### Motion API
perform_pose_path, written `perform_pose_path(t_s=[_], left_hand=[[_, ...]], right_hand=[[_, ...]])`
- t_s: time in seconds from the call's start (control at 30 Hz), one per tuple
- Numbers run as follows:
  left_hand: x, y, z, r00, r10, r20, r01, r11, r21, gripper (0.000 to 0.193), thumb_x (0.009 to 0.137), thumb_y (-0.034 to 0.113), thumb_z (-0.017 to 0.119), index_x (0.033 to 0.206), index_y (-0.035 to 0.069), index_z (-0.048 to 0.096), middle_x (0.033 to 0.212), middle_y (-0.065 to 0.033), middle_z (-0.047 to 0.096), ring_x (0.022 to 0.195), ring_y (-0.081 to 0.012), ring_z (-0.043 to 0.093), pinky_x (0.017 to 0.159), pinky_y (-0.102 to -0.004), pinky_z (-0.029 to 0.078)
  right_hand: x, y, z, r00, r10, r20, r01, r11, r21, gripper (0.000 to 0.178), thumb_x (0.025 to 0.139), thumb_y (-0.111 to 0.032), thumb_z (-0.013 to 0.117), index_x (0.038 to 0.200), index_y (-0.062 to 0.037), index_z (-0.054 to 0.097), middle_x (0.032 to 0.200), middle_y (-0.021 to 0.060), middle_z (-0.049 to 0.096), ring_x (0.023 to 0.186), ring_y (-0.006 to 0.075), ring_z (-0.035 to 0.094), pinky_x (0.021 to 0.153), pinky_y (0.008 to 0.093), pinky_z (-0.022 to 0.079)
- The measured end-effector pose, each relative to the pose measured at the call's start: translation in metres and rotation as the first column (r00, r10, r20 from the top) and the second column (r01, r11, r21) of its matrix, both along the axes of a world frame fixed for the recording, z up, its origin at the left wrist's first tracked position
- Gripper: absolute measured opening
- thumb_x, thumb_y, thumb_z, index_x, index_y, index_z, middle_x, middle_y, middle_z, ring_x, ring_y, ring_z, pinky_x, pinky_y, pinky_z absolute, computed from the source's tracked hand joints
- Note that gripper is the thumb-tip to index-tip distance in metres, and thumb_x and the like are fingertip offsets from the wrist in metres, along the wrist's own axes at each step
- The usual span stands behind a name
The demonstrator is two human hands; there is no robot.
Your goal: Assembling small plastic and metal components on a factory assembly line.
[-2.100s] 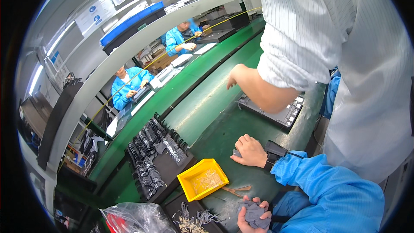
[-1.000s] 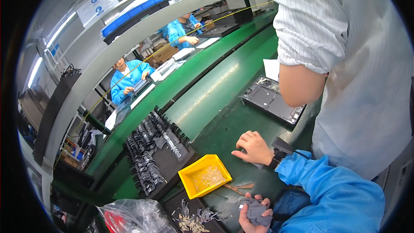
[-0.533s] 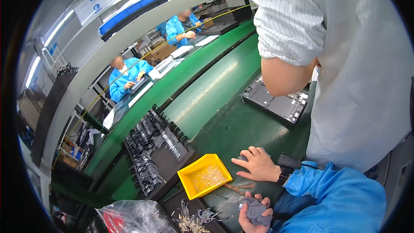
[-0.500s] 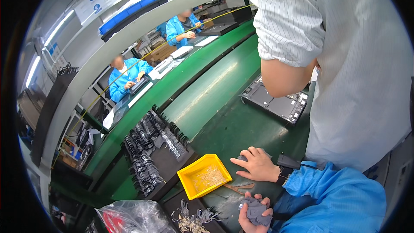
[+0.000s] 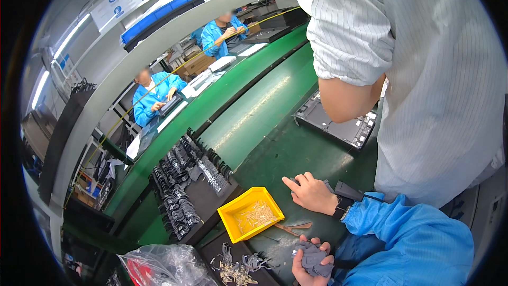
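My left hand (image 5: 312,267) is at the lower edge, its fingers curled around a bunch of flat dark-grey pieces (image 5: 316,258). My right hand (image 5: 313,195), with a black band at the wrist, is above it over the green bench. Its fingers bend over a thin grey piece (image 5: 328,186), mostly hidden by the hand. To the left of both hands stands a yellow bin (image 5: 226,221) with many small pale strips in it. A brown tool-like strip (image 5: 292,228) lies beside the bin.
A dark tray (image 5: 225,201) carries rows of black-and-grey parts. Nearer are a heap of small metallic and pale bits (image 5: 236,271) and a clear plastic bag (image 5: 164,265). A person in a striped sleeve (image 5: 349,32) leans over an open device casing (image 5: 338,127) at right. Two co-workers sit across the bench.
My right hand has shifted slightly up and its fingers have drawn closer together. The left hand keeps its hold on the grey pieces. A far co-worker's hands have risen.
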State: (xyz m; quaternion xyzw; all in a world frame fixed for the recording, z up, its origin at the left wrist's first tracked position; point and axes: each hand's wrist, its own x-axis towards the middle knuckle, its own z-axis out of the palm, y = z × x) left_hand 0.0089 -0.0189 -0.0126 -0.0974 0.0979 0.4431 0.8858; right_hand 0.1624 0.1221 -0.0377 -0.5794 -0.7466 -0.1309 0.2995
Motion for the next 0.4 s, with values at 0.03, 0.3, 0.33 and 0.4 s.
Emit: perform_pose_path(t_s=[0.03, 0.3, 0.33, 0.4], left_hand=[[0.0, 0.0, -0.001, 1.0, 0.0, 0.013, 0.0, 1.0, -0.018, 0.028, 0.091, 0.026, 0.048, 0.117, 0.02, 0.056, 0.11, -0.0052, 0.056, 0.096, -0.0218, 0.046, 0.062, -0.0302, 0.046], [0.001, 0.004, 0.0, 1.0, 0.017, 0.012, -0.017, 1.0, 0.014, 0.029, 0.091, 0.026, 0.048, 0.118, 0.019, 0.056, 0.111, -0.0057, 0.055, 0.096, -0.0215, 0.046, 0.062, -0.03, 0.046], [0.001, 0.004, -0.001, 1.0, 0.021, 0.012, -0.021, 1.0, 0.007, 0.029, 0.091, 0.026, 0.049, 0.118, 0.019, 0.056, 0.111, -0.0057, 0.055, 0.096, -0.0215, 0.046, 0.063, -0.03, 0.046], [0.001, 0.006, -0.006, 0.999, 0.025, 0.026, -0.026, 0.999, 0.035, 0.031, 0.09, 0.026, 0.049, 0.12, 0.019, 0.054, 0.115, -0.0063, 0.053, 0.098, -0.0227, 0.046, 0.063, -0.0306, 0.046]], right_hand=[[0.0, 0.001, -0.001, 1.0, 0.0, -0.001, 0.0, 1.0, -0.001, 0.055, 0.071, -0.018, 0.066, 0.123, -0.0101, 0.051, 0.084, 0.0082, 0.054, 0.08, 0.0221, 0.053, 0.055, 0.0281, 0.051], [0.001, 0.006, -0.002, 0.998, 0.031, -0.053, -0.031, 1.0, -0.002, 0.053, 0.074, -0.008, 0.057, 0.126, -0.0111, 0.049, 0.083, 0.0056, 0.054, 0.079, 0.0209, 0.054, 0.056, 0.0246, 0.052], [0.002, 0.007, -0.001, 0.998, 0.033, -0.054, -0.033, 0.999, -0.004, 0.053, 0.074, -0.008, 0.057, 0.126, -0.0111, 0.049, 0.083, 0.0056, 0.054, 0.079, 0.0209, 0.054, 0.056, 0.0246, 0.052], [0.008, 0.012, 0.001, 0.998, -0.02, -0.061, 0.017, 0.999, -0.047, 0.06, 0.074, -0.008, 0.058, 0.132, -0.0125, 0.043, 0.085, 0.0054, 0.054, 0.081, 0.0216, 0.054, 0.058, 0.0252, 0.052]])
